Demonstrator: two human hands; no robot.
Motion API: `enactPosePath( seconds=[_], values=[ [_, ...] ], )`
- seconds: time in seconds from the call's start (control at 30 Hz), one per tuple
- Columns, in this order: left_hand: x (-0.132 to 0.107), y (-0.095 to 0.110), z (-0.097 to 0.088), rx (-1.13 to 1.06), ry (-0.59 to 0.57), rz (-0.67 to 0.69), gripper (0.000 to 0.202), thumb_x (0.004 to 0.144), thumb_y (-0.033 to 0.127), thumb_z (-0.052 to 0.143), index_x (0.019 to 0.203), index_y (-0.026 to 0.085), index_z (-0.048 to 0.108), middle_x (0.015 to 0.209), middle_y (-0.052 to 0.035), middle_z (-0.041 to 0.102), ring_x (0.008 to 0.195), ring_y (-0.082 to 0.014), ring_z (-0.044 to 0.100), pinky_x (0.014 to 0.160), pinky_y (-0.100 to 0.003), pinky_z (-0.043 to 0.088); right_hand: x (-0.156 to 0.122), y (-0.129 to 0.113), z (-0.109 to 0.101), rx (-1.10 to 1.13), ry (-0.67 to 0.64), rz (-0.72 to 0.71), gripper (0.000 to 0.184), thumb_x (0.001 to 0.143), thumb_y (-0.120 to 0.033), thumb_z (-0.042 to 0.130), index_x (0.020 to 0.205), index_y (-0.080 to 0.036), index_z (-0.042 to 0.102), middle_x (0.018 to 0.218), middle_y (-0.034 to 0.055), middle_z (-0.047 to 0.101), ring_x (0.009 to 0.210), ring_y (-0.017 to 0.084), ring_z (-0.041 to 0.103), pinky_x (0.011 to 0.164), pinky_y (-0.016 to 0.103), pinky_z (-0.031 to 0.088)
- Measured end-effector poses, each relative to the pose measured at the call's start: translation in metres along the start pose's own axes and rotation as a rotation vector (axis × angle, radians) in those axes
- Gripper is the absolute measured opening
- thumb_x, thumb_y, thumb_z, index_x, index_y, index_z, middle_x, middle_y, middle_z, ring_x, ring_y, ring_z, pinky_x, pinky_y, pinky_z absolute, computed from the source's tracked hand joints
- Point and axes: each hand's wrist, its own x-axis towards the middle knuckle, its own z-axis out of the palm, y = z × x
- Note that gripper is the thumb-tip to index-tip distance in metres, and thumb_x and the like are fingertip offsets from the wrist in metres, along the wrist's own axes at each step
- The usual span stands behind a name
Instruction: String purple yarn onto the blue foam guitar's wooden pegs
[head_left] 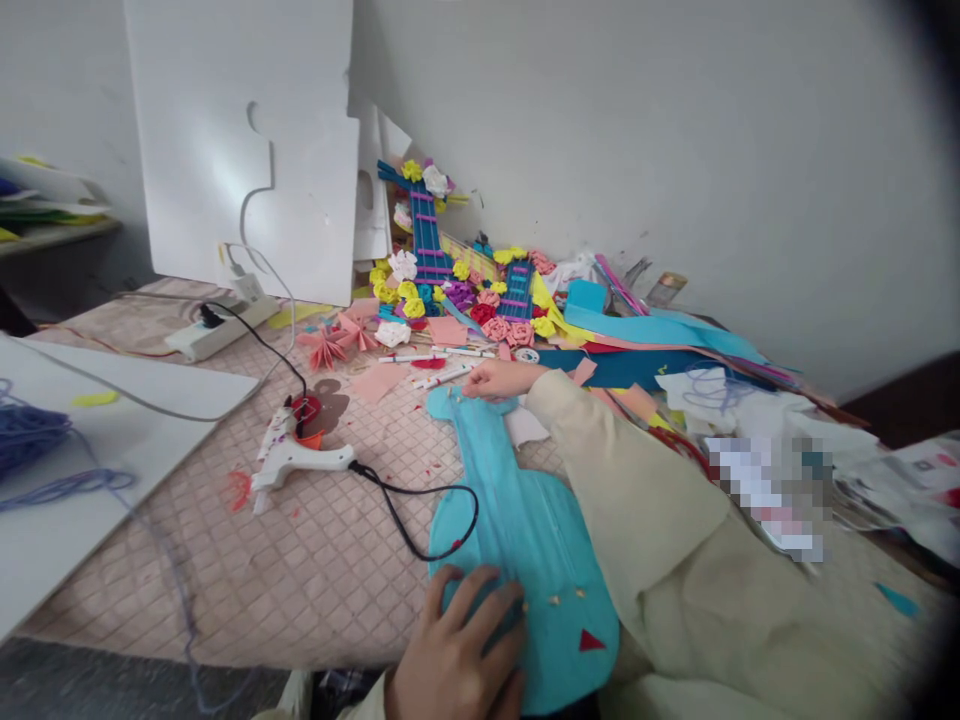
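A light-blue guitar-shaped craft piece (540,510) lies on the quilted tablecloth, its neck pointing away from me. Thin strands seem to run along the neck, and small pale pegs (555,600) stand in a row low on the body, near a red triangle (591,640). My left hand (461,640) rests on the body's lower left, fingers spread. At the far end of the neck my right hand (496,380) has its fingers pinched together beside small pegs. Whatever is between those fingertips is too small to make out.
A white hot glue gun (300,460) lies to the left, its black cord looping onto the guitar shape. Behind it is a power strip (225,325). Blue-purple yarn (34,435) sits on a white board (172,385). Paper flowers (405,300), markers and paper scraps crowd the back.
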Motion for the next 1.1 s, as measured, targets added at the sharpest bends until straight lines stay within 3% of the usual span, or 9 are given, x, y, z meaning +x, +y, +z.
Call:
enactPosePath(
  seconds=[0.17, 0.5, 0.83, 1.1],
  values=[
    [0.001, 0.001, -0.002, -0.007, -0.026, 0.004, 0.020, 0.077, 0.035, 0.057, 0.092, 0.023, 0.063, 0.107, 0.0018, 0.064, 0.101, -0.0217, 0.052, 0.088, -0.039, 0.029, 0.009, 0.003, 0.002, -0.038, 0.066, -0.008, 0.024, 0.080, -0.034, 0.059, 0.073, -0.011, 0.058, 0.062, -0.0032, 0.054, 0.057, 0.008, 0.051, 0.058, 0.024, 0.042],
    [0.001, -0.001, -0.004, 0.017, -0.082, 0.040, 0.021, 0.078, 0.036, 0.055, 0.092, 0.022, 0.061, 0.110, -0.0003, 0.061, 0.104, -0.0217, 0.049, 0.088, -0.040, 0.031, 0.020, 0.005, 0.016, -0.057, 0.181, -0.031, 0.025, 0.084, -0.035, 0.055, 0.079, -0.011, 0.059, 0.073, -0.0003, 0.059, 0.069, 0.011, 0.057, 0.066, 0.028, 0.047],
    [0.004, 0.002, -0.006, -0.025, -0.081, 0.029, 0.020, 0.078, 0.033, 0.055, 0.092, 0.020, 0.061, 0.110, -0.0005, 0.061, 0.105, -0.0215, 0.049, 0.089, -0.040, 0.030, 0.031, 0.012, 0.017, -0.010, 0.131, -0.030, 0.025, 0.084, -0.035, 0.055, 0.080, -0.011, 0.059, 0.073, -0.0005, 0.059, 0.066, 0.010, 0.057, 0.063, 0.027, 0.048],
    [0.006, 0.005, -0.015, -0.084, -0.194, -0.060, 0.023, 0.078, 0.030, 0.056, 0.100, 0.021, 0.059, 0.113, -0.0011, 0.060, 0.110, -0.0229, 0.047, 0.091, -0.042, 0.029, 0.032, 0.015, 0.012, 0.052, 0.088, -0.002, 0.024, 0.082, -0.034, 0.057, 0.078, -0.010, 0.060, 0.070, -0.0015, 0.058, 0.064, 0.010, 0.056, 0.063, 0.026, 0.047]
  ],
)
